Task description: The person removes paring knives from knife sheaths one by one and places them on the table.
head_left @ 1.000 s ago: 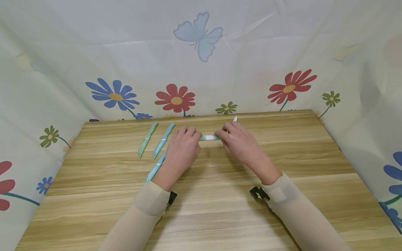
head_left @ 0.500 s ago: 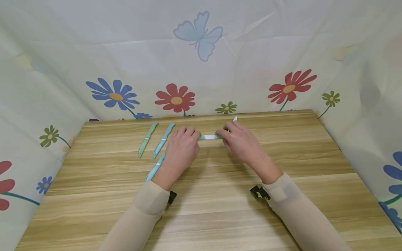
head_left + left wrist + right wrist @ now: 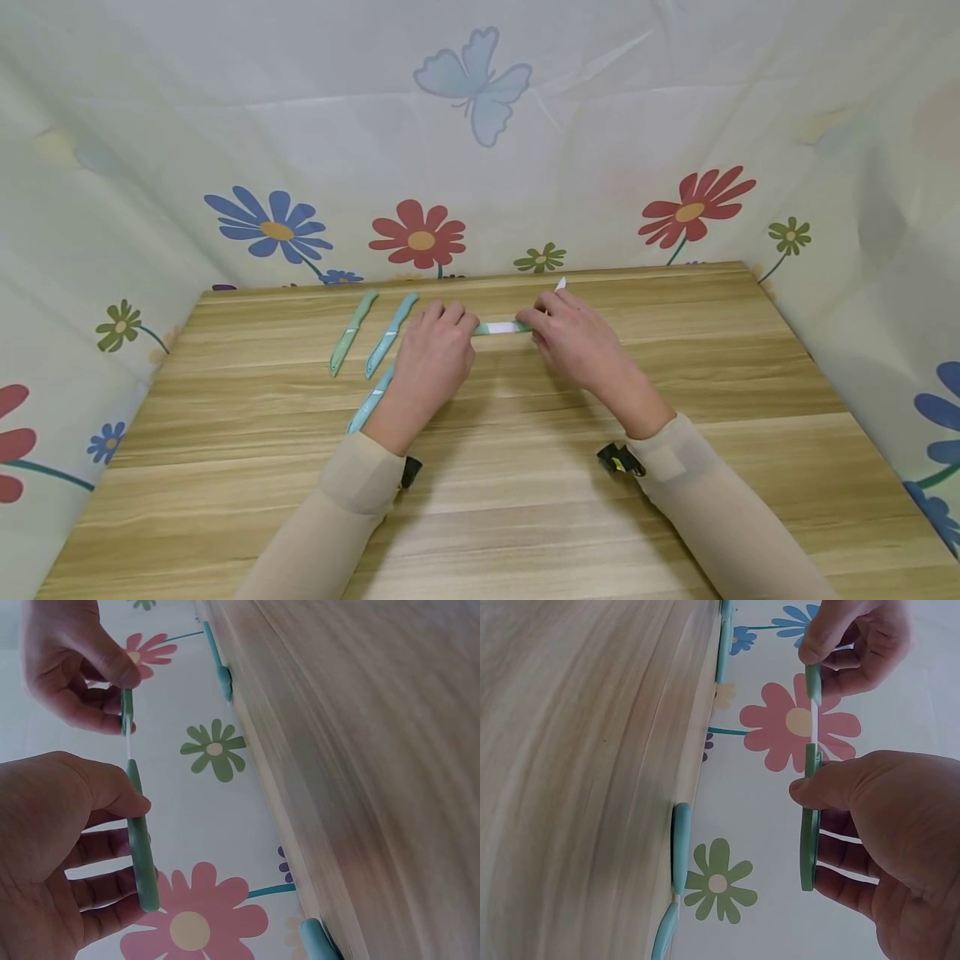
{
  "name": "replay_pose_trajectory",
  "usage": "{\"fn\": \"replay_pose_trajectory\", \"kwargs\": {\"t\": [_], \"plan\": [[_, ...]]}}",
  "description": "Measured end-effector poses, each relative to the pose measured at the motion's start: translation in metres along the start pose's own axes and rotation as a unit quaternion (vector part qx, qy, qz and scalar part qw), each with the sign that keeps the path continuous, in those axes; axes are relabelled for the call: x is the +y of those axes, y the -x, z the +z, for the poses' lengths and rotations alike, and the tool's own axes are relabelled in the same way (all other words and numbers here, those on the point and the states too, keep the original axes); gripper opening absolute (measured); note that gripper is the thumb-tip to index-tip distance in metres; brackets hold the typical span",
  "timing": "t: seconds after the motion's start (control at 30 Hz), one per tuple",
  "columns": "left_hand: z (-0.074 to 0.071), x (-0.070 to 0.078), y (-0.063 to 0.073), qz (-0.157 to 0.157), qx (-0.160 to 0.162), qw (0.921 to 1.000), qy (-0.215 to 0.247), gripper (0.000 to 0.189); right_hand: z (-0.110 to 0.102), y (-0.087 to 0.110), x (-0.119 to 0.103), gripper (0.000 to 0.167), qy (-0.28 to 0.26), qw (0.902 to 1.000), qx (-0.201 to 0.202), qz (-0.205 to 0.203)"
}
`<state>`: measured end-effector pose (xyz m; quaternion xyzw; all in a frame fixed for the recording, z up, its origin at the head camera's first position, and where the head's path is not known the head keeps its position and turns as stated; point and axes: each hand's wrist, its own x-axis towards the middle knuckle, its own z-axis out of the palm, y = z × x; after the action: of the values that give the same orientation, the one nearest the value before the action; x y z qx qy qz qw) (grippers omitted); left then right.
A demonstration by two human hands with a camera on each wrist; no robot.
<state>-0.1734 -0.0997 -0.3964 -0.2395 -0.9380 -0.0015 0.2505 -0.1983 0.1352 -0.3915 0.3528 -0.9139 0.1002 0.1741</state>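
Observation:
My left hand (image 3: 437, 350) grips the green handle (image 3: 141, 840) of a small knife. Its green sheath (image 3: 808, 832) is pinched in my right hand (image 3: 573, 337), thumb on one side and fingers on the other. A short stretch of white blade (image 3: 502, 328) shows between the two, the knife lying crosswise above the table. Under my left forearm, a blue sheathed knife (image 3: 369, 408) is partly covered. Past my right hand, a white blade tip (image 3: 561, 284) sticks out; the right wrist view shows a blue piece (image 3: 681, 847) lying on the table there.
A green sheathed knife (image 3: 354, 333) and a blue sheathed knife (image 3: 392, 336) lie side by side left of my left hand. The wooden table (image 3: 510, 517) ends at a flower-printed cloth (image 3: 585, 200) at the back and sides.
My hands have drawn very slightly apart, and a little more white blade shows between handle and sheath. The knives on the table have not moved.

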Motion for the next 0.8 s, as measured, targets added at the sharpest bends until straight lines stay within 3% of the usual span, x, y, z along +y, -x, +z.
{"fn": "replay_pose_trajectory", "kwargs": {"t": [0.8], "plan": [[-0.0029,-0.0045,0.0012,-0.014,-0.014,0.9998,0.005,0.016,-0.0037,0.0013,0.0061,0.026,-0.003,0.9997,-0.012,0.021]]}}
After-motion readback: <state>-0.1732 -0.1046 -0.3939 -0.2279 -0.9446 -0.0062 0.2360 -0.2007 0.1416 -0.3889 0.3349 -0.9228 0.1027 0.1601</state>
